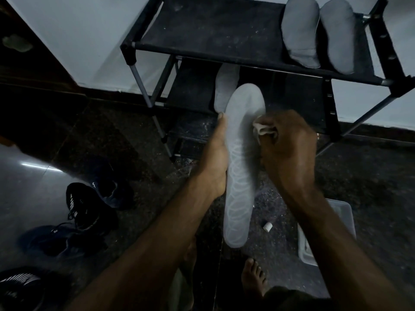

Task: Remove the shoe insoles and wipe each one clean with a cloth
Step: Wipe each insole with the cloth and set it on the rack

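A long pale grey insole (240, 167) with a looping line pattern stands on end in front of me, heel down. My left hand (216, 158) holds it along its left edge, fingers behind it. My right hand (289, 149) grips a bunched white cloth (261, 129) pressed against the insole's right edge near the forefoot. Two grey insoles (301, 30) (339, 34) lie side by side on the top shelf of the black shoe rack (202, 48). Another pale insole (224, 86) lies on the rack's lower shelf, partly hidden by the one I hold.
Dark sneakers (89, 203) (60, 239) lie on the dark stone floor at left, another (20, 286) at the bottom-left corner. A clear plastic tub (345, 218) sits on the floor at right, a small white object (267, 226) near it. My bare feet (253, 279) are below.
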`<state>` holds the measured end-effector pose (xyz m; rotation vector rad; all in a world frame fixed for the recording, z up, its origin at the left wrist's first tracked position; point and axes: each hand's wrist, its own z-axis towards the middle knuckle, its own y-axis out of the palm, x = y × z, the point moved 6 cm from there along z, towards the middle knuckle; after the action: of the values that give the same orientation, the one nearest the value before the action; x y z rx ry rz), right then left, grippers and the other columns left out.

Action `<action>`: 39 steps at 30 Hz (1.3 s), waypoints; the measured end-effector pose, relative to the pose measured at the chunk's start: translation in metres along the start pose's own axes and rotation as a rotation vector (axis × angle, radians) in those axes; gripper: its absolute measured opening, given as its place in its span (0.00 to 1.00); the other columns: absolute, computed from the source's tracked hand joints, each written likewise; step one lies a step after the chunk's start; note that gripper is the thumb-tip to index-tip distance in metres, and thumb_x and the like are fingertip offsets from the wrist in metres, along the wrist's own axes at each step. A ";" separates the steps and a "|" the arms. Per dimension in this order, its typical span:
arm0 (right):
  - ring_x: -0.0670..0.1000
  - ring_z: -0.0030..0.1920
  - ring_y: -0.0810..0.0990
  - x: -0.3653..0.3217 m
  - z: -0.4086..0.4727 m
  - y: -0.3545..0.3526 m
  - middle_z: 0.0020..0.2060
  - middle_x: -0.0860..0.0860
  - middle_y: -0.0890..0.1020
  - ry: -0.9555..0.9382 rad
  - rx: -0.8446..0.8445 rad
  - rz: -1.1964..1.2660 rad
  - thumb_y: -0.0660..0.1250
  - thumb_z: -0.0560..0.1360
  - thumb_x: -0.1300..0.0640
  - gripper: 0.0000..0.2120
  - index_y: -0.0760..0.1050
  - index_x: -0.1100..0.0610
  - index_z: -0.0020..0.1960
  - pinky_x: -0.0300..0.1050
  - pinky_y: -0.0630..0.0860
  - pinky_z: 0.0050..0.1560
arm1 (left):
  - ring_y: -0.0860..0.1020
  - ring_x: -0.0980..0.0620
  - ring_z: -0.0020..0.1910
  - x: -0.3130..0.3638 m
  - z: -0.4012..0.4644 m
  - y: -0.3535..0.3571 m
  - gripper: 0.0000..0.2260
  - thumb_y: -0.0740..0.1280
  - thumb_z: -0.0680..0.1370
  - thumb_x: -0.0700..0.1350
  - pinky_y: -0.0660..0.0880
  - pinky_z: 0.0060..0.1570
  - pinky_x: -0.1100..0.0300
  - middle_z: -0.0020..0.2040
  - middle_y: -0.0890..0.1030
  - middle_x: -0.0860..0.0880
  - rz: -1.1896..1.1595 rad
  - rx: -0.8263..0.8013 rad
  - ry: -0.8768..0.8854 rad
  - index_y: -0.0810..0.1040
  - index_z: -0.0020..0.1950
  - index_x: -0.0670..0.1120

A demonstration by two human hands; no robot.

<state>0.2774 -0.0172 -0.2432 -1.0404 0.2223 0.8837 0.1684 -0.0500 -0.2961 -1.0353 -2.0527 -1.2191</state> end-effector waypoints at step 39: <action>0.52 0.42 0.78 -0.010 0.003 0.000 0.42 0.54 0.82 -0.044 0.022 -0.042 0.67 0.75 0.65 0.05 0.81 0.60 0.47 0.39 0.72 0.43 | 0.71 0.39 0.68 -0.003 0.000 0.012 0.26 0.48 0.84 0.56 0.66 0.70 0.46 0.67 0.74 0.37 0.029 -0.007 0.037 0.67 0.73 0.39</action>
<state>0.2699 -0.0200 -0.2361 -1.0010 0.1723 0.8637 0.1797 -0.0474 -0.2923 -1.0345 -1.9995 -1.2225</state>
